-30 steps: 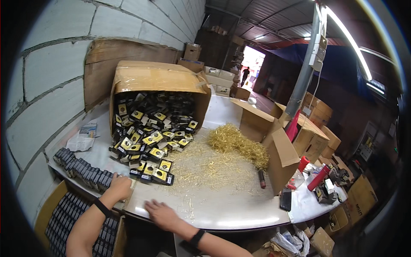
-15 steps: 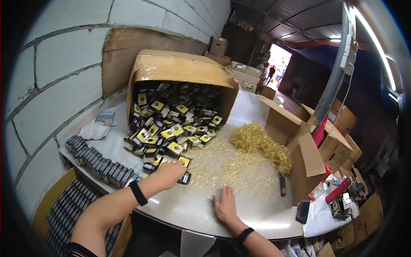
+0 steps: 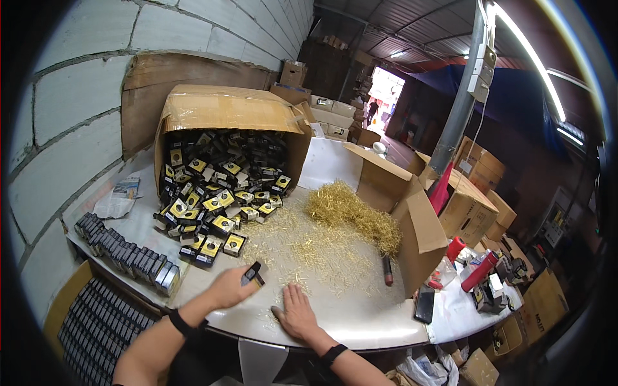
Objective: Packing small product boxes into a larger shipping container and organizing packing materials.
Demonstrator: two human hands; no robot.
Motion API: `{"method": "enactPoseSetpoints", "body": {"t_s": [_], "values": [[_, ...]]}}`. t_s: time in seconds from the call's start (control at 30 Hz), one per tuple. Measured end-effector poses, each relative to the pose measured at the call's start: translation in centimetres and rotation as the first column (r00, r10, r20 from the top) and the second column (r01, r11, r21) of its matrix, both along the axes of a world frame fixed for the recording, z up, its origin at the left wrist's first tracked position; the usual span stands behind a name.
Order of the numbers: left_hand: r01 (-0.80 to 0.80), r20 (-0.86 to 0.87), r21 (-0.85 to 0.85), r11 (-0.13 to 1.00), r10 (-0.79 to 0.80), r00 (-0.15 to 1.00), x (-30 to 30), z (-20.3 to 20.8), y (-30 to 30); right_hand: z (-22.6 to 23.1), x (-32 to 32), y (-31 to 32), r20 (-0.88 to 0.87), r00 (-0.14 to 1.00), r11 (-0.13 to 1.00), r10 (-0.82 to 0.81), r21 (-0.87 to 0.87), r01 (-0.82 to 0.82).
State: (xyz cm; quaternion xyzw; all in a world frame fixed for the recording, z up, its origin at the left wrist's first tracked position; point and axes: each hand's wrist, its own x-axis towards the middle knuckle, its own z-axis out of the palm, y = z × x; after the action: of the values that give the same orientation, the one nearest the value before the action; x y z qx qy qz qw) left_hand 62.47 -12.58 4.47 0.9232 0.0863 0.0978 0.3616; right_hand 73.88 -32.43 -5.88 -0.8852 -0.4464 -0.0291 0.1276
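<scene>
My left hand [image 3: 230, 288] is closed on a small black box [image 3: 255, 274], raised near the front of the table. Flat on the tabletop beside it, fingers stretched out, lies my right hand [image 3: 298, 313]; it holds nothing. Just beyond the left hand, a heap of small black-and-yellow boxes [image 3: 222, 224] spills from a large cardboard carton [image 3: 225, 103] tipped on its side. Thin gold-coloured pieces [image 3: 322, 244] are scattered over the table past my right hand, and a thick pile of them [image 3: 351, 215] sits farther back.
A row of dark boxes [image 3: 129, 251] stands along the left edge, above an open carton packed with similar ones [image 3: 106, 331]. At right are an open cardboard box [image 3: 421, 235], a dark cylindrical object [image 3: 387, 270], a phone [image 3: 424, 303] and a red cylinder [image 3: 479, 270]. A metal post [image 3: 460, 96] rises behind.
My left hand has drawn back from the heap toward me, carrying one small box. The right hand still lies flat on the table. The whole view has shifted.
</scene>
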Motion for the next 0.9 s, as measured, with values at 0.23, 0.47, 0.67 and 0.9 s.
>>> {"method": "enactPoseSetpoints", "body": {"t_s": [0.23,0.47,0.67,0.9], "values": [[0.046,0.06,-0.946,0.322,0.033,0.998,-13.9,-4.2,-8.8,0.2,-3.5,-1.3,-0.268,0.955,0.951,0.125,0.308,-0.038],[-0.409,-0.376,-0.844,0.346,0.162,0.912,-23.4,-18.3,-9.6,0.7,-6.8,-8.2,-0.204,0.951,0.842,-0.232,0.447,0.301],[-0.14,-0.304,-0.713,0.687,-0.123,0.945,-20.8,-23.8,-12.5,0.9,-5.8,0.9,-0.16,0.945,0.889,-0.285,0.325,0.324],[-0.387,-0.416,-0.908,0.157,-0.255,0.873,-19.3,-23.0,-13.2,-0.8,-11.7,1.8,0.068,0.99,0.965,-0.126,0.239,0.107]]}}
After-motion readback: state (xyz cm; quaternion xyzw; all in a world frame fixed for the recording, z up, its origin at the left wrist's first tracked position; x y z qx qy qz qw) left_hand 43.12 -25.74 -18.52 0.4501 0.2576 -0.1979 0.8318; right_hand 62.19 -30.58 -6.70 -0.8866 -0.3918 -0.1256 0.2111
